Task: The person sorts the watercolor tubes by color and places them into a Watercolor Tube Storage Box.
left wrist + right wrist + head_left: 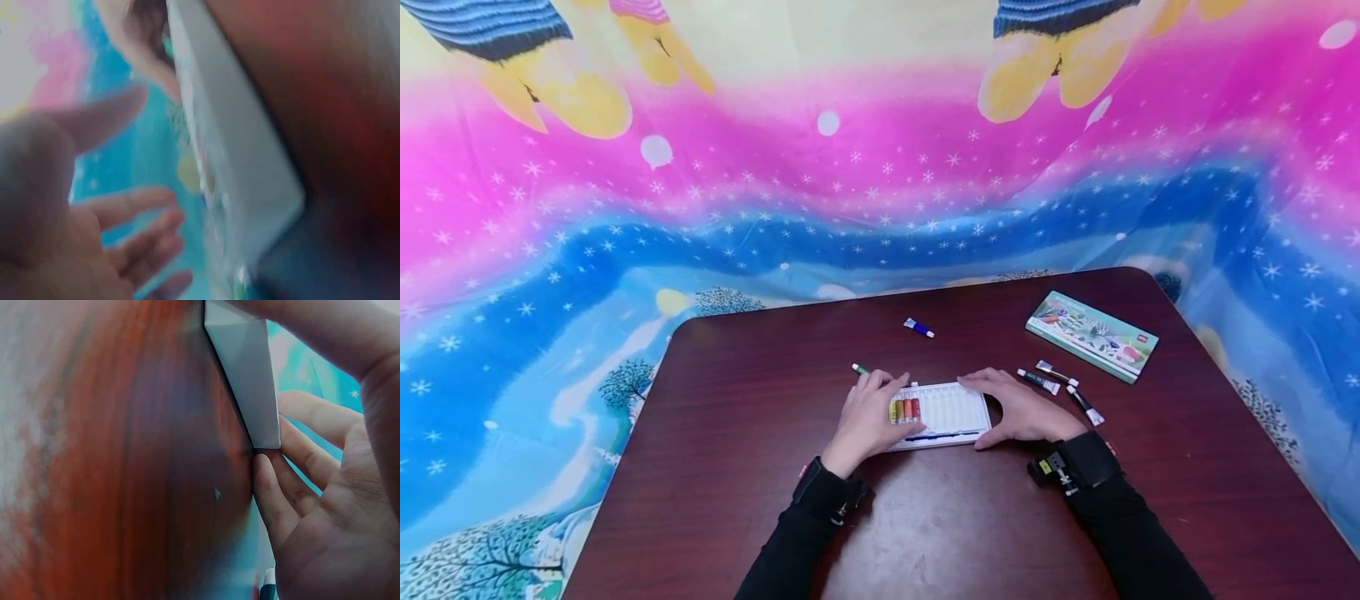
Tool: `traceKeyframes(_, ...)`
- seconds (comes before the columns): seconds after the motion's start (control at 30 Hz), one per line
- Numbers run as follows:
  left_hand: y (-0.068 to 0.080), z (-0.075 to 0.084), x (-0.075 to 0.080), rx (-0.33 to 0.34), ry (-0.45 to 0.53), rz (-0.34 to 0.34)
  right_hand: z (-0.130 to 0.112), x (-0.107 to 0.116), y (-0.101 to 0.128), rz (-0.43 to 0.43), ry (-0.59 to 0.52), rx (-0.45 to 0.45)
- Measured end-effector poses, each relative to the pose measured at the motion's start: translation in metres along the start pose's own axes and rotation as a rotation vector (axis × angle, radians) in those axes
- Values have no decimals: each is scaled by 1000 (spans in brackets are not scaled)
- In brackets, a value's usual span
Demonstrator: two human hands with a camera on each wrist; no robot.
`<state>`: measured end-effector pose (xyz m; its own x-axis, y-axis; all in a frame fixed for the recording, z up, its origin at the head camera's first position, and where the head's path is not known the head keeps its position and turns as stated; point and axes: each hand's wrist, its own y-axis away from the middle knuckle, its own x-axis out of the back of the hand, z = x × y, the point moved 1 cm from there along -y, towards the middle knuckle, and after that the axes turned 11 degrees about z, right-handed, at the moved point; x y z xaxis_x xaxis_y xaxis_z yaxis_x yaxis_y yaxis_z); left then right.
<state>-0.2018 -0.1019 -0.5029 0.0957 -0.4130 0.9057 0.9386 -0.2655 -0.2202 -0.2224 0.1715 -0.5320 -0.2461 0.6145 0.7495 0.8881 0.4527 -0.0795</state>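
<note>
A white plastic paint tray [951, 410] lies on the table, with a row of small yellow, orange and red paint tubes [905, 411] in its left part. Over that left end hovers my left hand [868, 417], hiding part of the tray. In the left wrist view, its thumb and fingers are spread apart, with a gap to the tray's white side wall [244, 150]. My right hand [1018, 407] holds the tray's right end, thumb at the near corner and fingers at the far one. The right wrist view shows its fingertips [265, 469] against the tray's corner.
A green-capped or green tube [861, 368] lies just beyond my left hand. Farther back is a blue paint tube [919, 327]. Several dark tubes [1038, 382] lie right of my right hand. A pale green illustrated box [1092, 335] sits at the back right of the brown table [760, 400].
</note>
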Motion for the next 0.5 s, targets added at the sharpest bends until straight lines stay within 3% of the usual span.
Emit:
traceKeyframes(0.17, 8, -23, 8, -73, -25, -69, 2, -2, 0, 3, 6, 5)
traceKeyframes(0.27, 14, -33, 9, -102, -38, -68, 2, -2, 0, 4, 0, 7)
traceKeyframes(0.5, 17, -39, 5, -97, -11, -52, 0, -1, 0, -2, -1, 0)
